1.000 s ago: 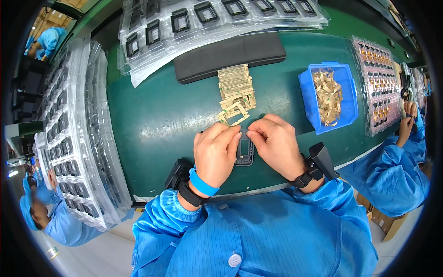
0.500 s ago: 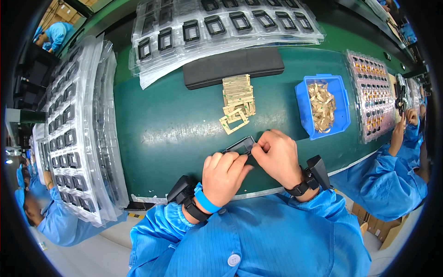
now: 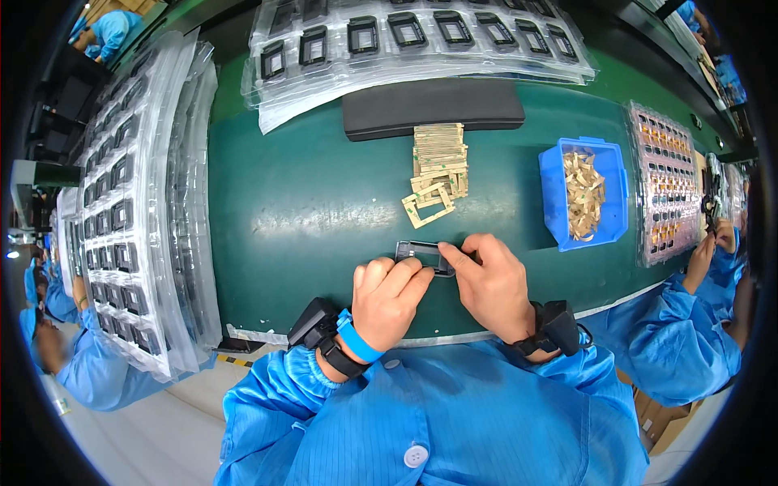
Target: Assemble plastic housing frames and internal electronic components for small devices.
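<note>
Before me, low over the green table [image 3: 300,243], is a small black rectangular frame [image 3: 403,249] with a window in it. My left hand [image 3: 387,301] grips its near left side with bent fingers. On the right end, the thumb and forefinger of my right hand [image 3: 493,285] press against the rim. Part of the frame is hidden by my fingers. Just beyond it, a loose tan adhesive frame [image 3: 419,220] lies at the near end of a fanned stack of similar tan adhesive frames [image 3: 439,154].
Behind the stack lies a long black block [image 3: 433,109]. A blue bin [image 3: 555,211] of tan paper scraps stands at the right, beside trays of small parts [image 3: 666,182]. Clear trays of black frames stand at left [image 3: 121,215] and back [image 3: 389,61]. Co-workers sit on both sides.
The black frame has turned from a slant to nearly level, its window now facing up more. My right fingers have shifted along its right end. The whole view has shifted slightly.
</note>
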